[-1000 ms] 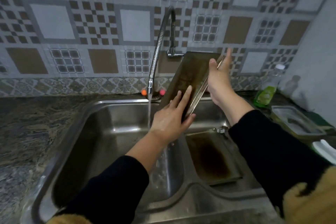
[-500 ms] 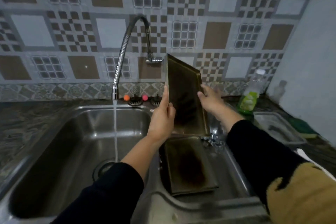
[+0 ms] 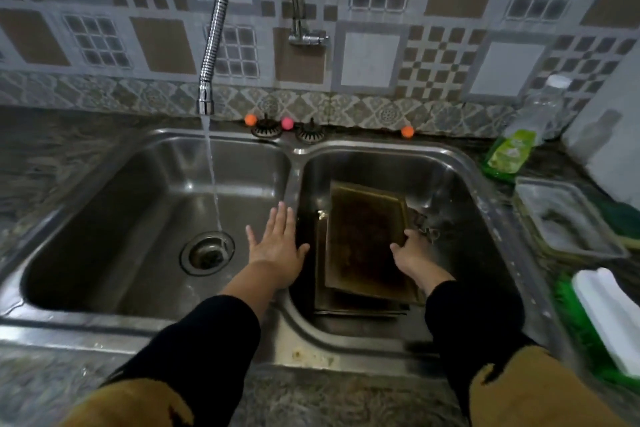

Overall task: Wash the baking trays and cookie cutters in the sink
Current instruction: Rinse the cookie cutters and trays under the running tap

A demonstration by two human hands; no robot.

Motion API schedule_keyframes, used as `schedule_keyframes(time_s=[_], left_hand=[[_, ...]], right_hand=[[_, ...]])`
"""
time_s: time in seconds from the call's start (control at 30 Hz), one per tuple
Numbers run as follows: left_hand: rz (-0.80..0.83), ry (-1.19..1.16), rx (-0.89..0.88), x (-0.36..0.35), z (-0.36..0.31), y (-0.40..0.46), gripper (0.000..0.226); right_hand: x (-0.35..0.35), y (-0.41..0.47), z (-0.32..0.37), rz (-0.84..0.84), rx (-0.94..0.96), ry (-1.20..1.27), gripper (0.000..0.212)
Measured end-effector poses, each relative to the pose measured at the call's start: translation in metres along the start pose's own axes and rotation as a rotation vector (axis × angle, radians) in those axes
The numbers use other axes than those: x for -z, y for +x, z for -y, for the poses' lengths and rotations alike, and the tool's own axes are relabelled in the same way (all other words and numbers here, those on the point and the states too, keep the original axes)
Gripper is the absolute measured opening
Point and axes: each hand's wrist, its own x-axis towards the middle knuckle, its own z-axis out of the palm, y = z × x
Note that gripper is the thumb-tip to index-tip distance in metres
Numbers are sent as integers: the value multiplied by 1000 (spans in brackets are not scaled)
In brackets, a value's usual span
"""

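The steel double sink is smooth and shiny, with rounded corners. In its right basin the dark, flat rectangular baking trays lie stacked, the top one tilted a little. The left hand hovers flat with fingers straight and spread. The right hand grips the top tray's right edge, fingers curled.

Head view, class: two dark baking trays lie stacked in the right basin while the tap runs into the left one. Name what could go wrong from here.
1. The water stream falls into the steel left basin, missing the dark stained top baking tray: water is likely wasted.
2. The right hand holds that tray's edge only; it sits askew on the lower baking tray, so it may slide.
3. The black right sleeve hangs low in the basin and could get wet.
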Motion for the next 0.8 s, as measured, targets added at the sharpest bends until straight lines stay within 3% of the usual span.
schedule_keyframes(time_s=[0.17,0.43,0.67,0.8], left_hand=[[-111,125,9,-10,-1,8,65],[-111,129,8,-12,2,10,65],[-70,108,-9,-7,1,8,65],[-40,64,-37,0,4,3,66]], right_hand=[[-27,12,-13,6,-16,-82,59],[-46,15,-15,-42,19,-418,67],[-38,9,-6,57,-6,-423,68],[-32,-3,19,65,73,-406,61]])
